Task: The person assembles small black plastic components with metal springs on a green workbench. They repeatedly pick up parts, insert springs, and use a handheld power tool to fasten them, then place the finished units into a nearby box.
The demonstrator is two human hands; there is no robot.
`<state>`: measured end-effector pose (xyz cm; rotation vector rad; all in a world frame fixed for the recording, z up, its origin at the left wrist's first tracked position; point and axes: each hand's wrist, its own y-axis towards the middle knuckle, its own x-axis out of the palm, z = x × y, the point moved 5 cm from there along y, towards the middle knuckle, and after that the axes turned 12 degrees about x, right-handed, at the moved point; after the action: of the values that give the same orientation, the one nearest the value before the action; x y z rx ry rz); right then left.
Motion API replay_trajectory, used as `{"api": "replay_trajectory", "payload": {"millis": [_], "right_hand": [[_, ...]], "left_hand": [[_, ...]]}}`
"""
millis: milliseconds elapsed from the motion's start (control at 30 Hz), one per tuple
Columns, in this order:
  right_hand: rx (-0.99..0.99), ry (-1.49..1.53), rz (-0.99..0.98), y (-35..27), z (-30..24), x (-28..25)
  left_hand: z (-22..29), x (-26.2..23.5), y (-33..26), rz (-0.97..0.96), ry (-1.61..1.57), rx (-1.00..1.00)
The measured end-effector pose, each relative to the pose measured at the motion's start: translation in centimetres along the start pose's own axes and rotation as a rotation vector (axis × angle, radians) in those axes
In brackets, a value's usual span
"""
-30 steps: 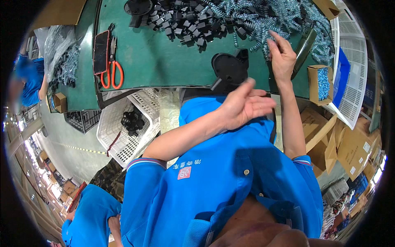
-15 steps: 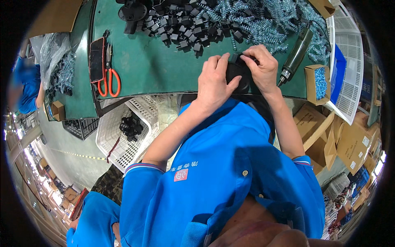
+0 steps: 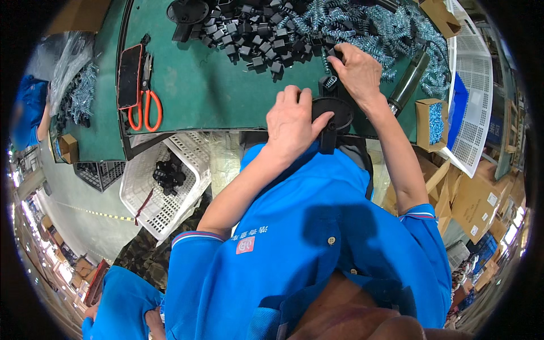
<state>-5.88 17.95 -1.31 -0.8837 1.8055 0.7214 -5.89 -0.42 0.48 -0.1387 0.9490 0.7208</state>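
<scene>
the left hand [image 3: 290,123] is pressing flat, fingers clasping the round black part [image 3: 334,110] at the near table edge; the right hand [image 3: 356,68], on that part half a second ago, is now pinching something small among the far coiled springs [image 3: 385,28], suggesting another piece is being fetched.

- Scissors [image 3: 146,107] are lying on the table [image 3: 209,96], off to the left of both hands.
- A pile of small blocks [image 3: 255,34] is sitting behind the hands, with springs [image 3: 385,34] spreading out to its right.
- A basket [image 3: 164,187] is sitting below the table edge.
</scene>
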Motion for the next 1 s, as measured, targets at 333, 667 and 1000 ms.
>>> {"api": "replay_trajectory", "payload": {"millis": [333,667,1000], "right_hand": [[-0.063,-0.035,0.027,-0.8,0.2,0.2],[-0.383,0.266,-0.003,-3.1,-3.2,-6.1],[-0.025,1.06,-0.292,-5.5,-2.8,-5.1]], "left_hand": [[-2.3,-2.1,2.2,0.251,-0.148,0.134],[-0.2,-2.6,4.1,0.307,-0.51,0.171],[-2.0,0.8,1.8,0.249,-1.368,-0.216]]}}
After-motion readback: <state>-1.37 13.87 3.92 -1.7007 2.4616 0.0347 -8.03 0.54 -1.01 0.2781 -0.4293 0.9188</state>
